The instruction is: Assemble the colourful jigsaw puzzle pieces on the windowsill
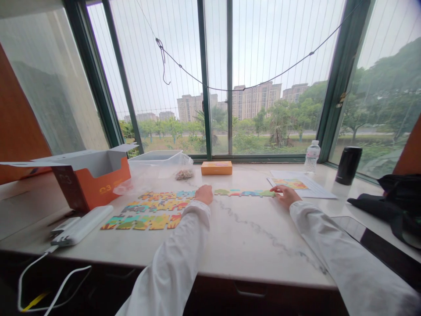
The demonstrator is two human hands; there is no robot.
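Colourful interlocking jigsaw pieces (pixel 154 210) lie in rows on the white marble counter (pixel 250 237). A separate strip of joined pieces (pixel 245 192) runs across the far middle. My right hand (pixel 286 195) rests its fingertips on that strip's right end, with no piece held up. My left hand (pixel 204 194) sits between the rows and the strip, close to a blue piece (pixel 186 194). Its curled fingers hide whatever may lie beneath. A small picture card (pixel 289 184) lies on a white paper sheet (pixel 302 186), just beyond my right hand. White sleeves cover both arms.
An orange-and-white open box (pixel 92 175) and a clear plastic tub (pixel 154 160) stand at the back left. Nearby are a small orange box (pixel 216 167), a water bottle (pixel 312 156), a black flask (pixel 348 165), a white power bank (pixel 80 225) with cable, and a dark bag (pixel 391 206).
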